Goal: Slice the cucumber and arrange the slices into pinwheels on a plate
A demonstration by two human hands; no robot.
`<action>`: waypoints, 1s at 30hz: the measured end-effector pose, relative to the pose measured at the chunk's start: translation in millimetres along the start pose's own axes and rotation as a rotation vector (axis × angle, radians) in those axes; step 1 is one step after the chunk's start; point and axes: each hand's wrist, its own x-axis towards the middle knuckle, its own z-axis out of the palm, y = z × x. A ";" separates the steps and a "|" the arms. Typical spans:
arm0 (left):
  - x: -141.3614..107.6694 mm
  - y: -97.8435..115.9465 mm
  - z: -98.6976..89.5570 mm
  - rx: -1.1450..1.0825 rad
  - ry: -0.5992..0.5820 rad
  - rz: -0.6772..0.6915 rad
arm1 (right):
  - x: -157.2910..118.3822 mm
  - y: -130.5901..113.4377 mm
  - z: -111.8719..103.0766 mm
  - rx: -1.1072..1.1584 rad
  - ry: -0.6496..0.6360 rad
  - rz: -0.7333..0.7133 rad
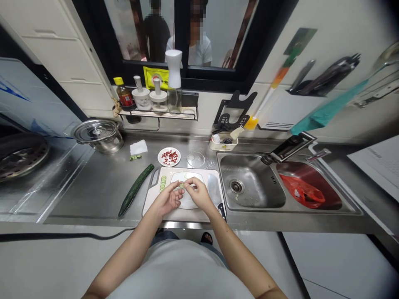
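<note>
Over a white plate (187,203) on the cutting board (151,203), my left hand (169,198) pinches a thin cucumber slice (182,185) between thumb and finger, its other fingers loosely curled. The fingertips of my right hand (198,192) close on the same slice from the other side. Another pale green slice (186,176) lies on the plate's far part. At the board's left is a short row of overlapping cucumber slices (163,183). A knife (213,189) lies along the board's right edge, its black handle towards me. Left of the board rests a long dark green cucumber (136,190).
Behind the board stands a small plate of chopped red pieces (169,157). A double sink (252,182) is on the right, with a red plastic bag (304,192) in its far basin. A lidded steel pot (104,135) stands back left, below a rack of bottles (158,110).
</note>
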 end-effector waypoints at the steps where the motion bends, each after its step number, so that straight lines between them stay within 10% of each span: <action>1: 0.6 0.8 0.6 -0.004 -0.012 -0.004 | -0.4 0.0 -0.5 -0.006 -0.003 -0.006; 30: -14.2 9.7 21.6 0.560 0.203 0.602 | -5.7 -5.6 -3.0 -0.015 -0.042 0.015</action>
